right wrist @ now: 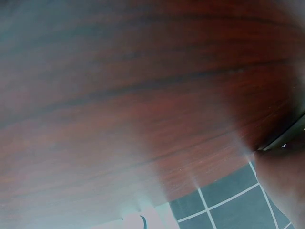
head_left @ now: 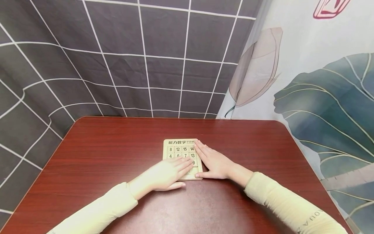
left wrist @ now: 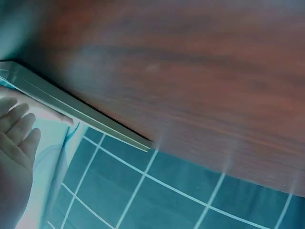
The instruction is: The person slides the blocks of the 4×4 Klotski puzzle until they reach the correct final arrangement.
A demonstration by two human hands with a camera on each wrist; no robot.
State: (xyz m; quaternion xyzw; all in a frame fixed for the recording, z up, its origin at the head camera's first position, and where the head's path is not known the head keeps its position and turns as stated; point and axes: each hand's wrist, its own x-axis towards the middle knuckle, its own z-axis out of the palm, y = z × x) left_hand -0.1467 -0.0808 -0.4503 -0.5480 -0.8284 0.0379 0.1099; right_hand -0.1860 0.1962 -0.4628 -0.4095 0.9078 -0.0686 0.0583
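Observation:
A pale number slide puzzle [head_left: 170, 145] lies flat on the red-brown table; black numbers on square tiles show in its upper rows. My left hand [head_left: 172, 172] lies over the lower left of the board with straight fingers, hiding several tiles. Along the right side of the board is my right hand [head_left: 216, 162], fingertips on the upper right edge and thumb at the lower right corner. In the left wrist view, the board's edge [left wrist: 81, 112] runs beside my left hand [left wrist: 16, 152]. Part of my right hand [right wrist: 283, 183] shows at the right wrist view's border.
The wooden table [head_left: 117, 143] has rounded far corners. Behind it hangs a dark curtain [head_left: 163, 39] with a white grid. A white cloth [head_left: 298, 48] with large leaf prints hangs at the right.

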